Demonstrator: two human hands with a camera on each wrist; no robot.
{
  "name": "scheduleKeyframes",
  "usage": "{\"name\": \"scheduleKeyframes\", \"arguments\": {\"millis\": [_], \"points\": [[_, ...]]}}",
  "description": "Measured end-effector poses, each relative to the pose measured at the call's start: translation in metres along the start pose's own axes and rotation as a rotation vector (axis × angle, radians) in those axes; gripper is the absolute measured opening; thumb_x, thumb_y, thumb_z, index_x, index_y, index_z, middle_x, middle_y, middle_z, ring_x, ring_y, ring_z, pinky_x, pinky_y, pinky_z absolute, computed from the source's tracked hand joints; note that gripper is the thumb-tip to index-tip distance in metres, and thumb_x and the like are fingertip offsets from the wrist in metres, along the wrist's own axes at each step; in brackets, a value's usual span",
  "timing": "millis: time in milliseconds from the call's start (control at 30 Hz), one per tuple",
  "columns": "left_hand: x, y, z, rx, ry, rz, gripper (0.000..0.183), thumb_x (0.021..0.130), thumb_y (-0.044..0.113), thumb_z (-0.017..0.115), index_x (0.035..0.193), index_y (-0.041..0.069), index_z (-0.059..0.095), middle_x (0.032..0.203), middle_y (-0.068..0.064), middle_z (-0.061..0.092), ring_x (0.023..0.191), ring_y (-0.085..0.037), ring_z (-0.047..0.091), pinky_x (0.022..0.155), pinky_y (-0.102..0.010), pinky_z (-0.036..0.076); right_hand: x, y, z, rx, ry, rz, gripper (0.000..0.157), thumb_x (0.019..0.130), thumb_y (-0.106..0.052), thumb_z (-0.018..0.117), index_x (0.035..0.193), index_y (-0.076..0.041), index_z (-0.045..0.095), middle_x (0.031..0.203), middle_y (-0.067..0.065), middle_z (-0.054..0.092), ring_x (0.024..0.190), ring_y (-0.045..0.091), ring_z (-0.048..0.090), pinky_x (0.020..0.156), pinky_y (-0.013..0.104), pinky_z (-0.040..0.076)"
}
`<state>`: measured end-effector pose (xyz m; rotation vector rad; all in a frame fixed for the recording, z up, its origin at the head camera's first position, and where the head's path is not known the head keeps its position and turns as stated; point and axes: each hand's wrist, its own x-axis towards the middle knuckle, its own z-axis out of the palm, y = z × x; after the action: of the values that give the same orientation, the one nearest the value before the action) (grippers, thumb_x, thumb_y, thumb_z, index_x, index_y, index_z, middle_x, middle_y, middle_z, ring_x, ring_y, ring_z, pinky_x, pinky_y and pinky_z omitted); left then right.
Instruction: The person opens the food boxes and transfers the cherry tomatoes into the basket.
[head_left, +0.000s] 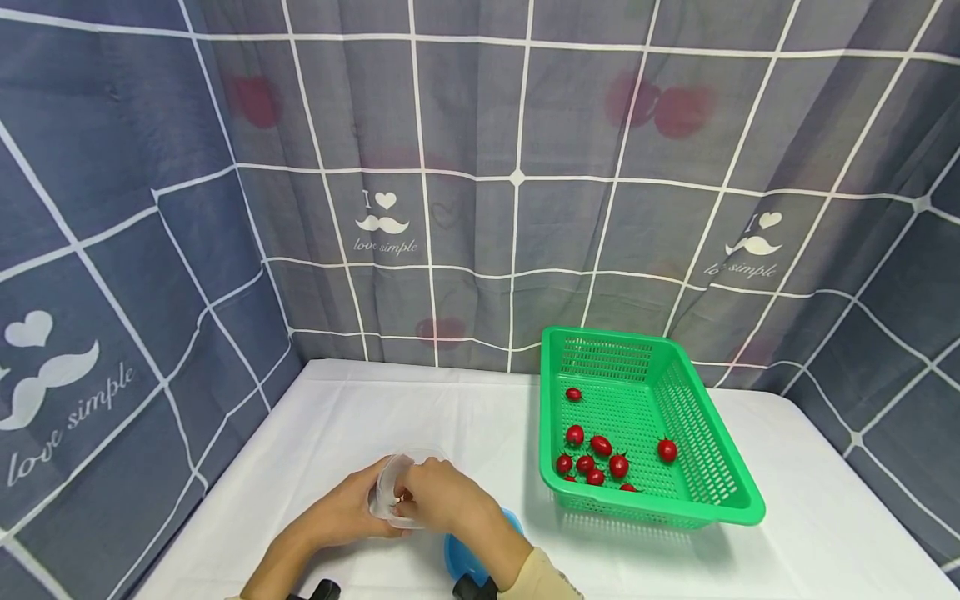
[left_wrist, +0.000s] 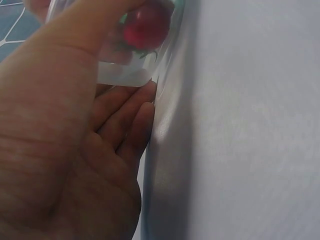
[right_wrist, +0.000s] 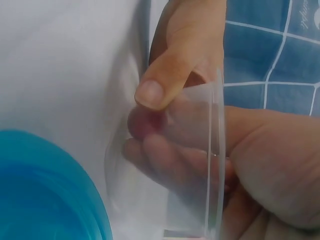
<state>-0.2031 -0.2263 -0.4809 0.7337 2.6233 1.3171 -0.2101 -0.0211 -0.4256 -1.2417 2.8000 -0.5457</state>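
Observation:
At the front of the table my left hand (head_left: pixel 345 512) holds a clear plastic container (head_left: pixel 384 487) tipped on its side, its mouth turned to the right. My right hand (head_left: pixel 444 497) reaches through that mouth, fingers inside. Through the see-through wall, the right wrist view shows a red cherry tomato (right_wrist: pixel 145 122) at the right fingertips, with the left thumb (right_wrist: pixel 150 92) against the outside. The left wrist view shows the tomato (left_wrist: pixel 147 27) with green sepals near the container's bottom. A blue bowl (head_left: pixel 459 560) is partly hidden under the right forearm.
A green plastic basket (head_left: pixel 720 442) stands to the right with several cherry tomatoes (head_left: pixel 601 446) in it, mostly near its front left. A white cloth (head_left: pixel 360 408) covers the table. Dark checked curtains (head_left: pixel 472 225) hang behind it and at both sides.

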Motion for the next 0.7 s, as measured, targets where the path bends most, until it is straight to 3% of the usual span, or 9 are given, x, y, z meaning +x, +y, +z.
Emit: {"name": "scheduleKeyframes", "arguments": {"millis": [233, 700], "points": [[0.0010, -0.0011, -0.0002, 0.037, 0.014, -0.005, 0.077, 0.078, 0.044, 0.090, 0.142, 0.029, 0.051, 0.129, 0.011, 0.065, 0.112, -0.008, 0.063, 0.097, -0.029, 0.051, 0.0028, 0.0014, -0.0016, 0.045, 0.007, 0.003, 0.011, 0.085, -0.014, 0.086, 0.094, -0.017, 0.080, 0.087, -0.009, 0.077, 0.076, -0.001, 0.067, 0.065, 0.012, 0.050], [0.0013, -0.0016, -0.0003, 0.023, 0.012, 0.001, 0.079, 0.077, 0.040, 0.091, 0.144, 0.026, 0.051, 0.128, 0.008, 0.065, 0.109, -0.009, 0.062, 0.095, -0.027, 0.051, 0.0047, 0.0056, 0.0007, 0.036, 0.011, -0.001, 0.009, 0.084, -0.014, 0.086, 0.090, -0.017, 0.080, 0.080, -0.012, 0.075, 0.069, -0.005, 0.061, 0.065, 0.013, 0.049]]}}
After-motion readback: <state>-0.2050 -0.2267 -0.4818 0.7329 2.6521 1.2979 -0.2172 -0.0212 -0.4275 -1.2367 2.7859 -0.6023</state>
